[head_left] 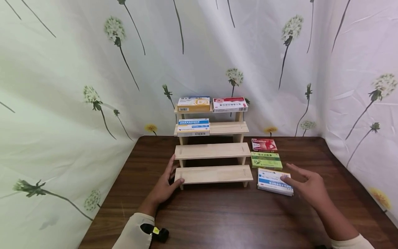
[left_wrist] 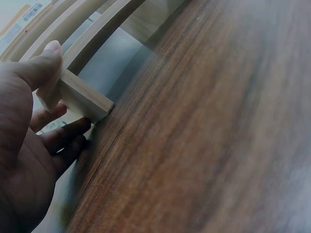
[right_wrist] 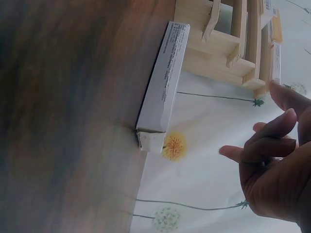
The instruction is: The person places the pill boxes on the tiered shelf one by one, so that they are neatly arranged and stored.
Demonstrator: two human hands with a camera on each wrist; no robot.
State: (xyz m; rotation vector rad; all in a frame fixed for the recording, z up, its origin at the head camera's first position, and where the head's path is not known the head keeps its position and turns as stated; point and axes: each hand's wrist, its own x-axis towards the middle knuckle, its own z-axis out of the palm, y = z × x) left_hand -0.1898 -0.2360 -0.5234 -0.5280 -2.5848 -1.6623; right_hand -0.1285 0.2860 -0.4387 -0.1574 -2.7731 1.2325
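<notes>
A stepped wooden rack (head_left: 214, 150) stands on the dark wood table. At its left end my left hand (head_left: 163, 186) has the thumb on the corner of the lowest step, the fingers extended along the side. In the left wrist view the fingertips lie by the end support (left_wrist: 87, 97). My right hand (head_left: 311, 188) hovers by the right end of a blue-and-white medicine box (head_left: 273, 183), thumb and fingers spread, holding nothing. The right wrist view shows this box (right_wrist: 165, 77) flat on the table, apart from the hand, its end flap slightly crumpled.
Behind the nearest box lie a green medicine box (head_left: 266, 160) and a red one (head_left: 264, 145). The rack's top step bears an orange-and-white box (head_left: 193, 103) and a red-and-white box (head_left: 230, 104); another blue-and-white box (head_left: 193, 127) sits one step lower. A flower-print curtain (head_left: 199, 69) encloses the table.
</notes>
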